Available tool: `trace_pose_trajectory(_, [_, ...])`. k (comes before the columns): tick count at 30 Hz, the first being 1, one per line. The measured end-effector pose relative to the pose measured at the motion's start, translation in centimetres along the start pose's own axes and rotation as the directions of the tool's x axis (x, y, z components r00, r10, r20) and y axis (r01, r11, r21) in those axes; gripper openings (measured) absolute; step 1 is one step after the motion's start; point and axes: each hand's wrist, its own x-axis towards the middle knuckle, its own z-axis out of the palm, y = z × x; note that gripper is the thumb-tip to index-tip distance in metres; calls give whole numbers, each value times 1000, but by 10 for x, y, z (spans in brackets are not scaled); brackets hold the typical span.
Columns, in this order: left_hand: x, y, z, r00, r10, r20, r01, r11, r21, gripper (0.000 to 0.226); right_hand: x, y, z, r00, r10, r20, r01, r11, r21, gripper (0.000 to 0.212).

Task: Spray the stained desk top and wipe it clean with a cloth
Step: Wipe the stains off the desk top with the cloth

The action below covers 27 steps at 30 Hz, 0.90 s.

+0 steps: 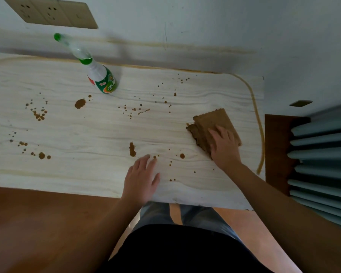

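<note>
Stained desk top (87,131), right hand (224,148) flat on brown cloth (211,123), left hand (140,180) flat, empty.

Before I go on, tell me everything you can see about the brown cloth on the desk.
The brown ribbed fabric cloth with scalloped edges lies flat on the right part of the pale wood-grain desk top, folded in layers, a lower layer peeking out on its left. It sits skewed to the desk's edges. The right hand rests on its near half, fingers fairly straight. Whether it is wet cannot be told.
</note>
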Motion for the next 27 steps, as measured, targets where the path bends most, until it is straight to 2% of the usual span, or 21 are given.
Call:
trace_pose_trajectory(6, [67,-4,-19,993,114,-44,-108,988,112,47,-5,-3,12,996,28,-82,-26,999,36,53])
trace_pose_trajectory(12, [117,-10,-18,989,146,11,-146,979,141,52,-1,12,17,997,-47,-63,47,999,-3,56])
trace_pose_trajectory(16, [118,-14,-9,990,142,-8,-140,982,127,52,9,17,16,993,-98,-63,97,995,-17,56])
trace_pose_trajectory(22, [119,-16,-5,991,135,-13,-132,984,118,54,59,-4,11,994,-69,-79,69,998,7,55])
trace_pose_trajectory(27, [119,-17,-3,990,139,-26,-136,984,116,55,131,-34,-2,983,-168,-70,167,986,-21,55])
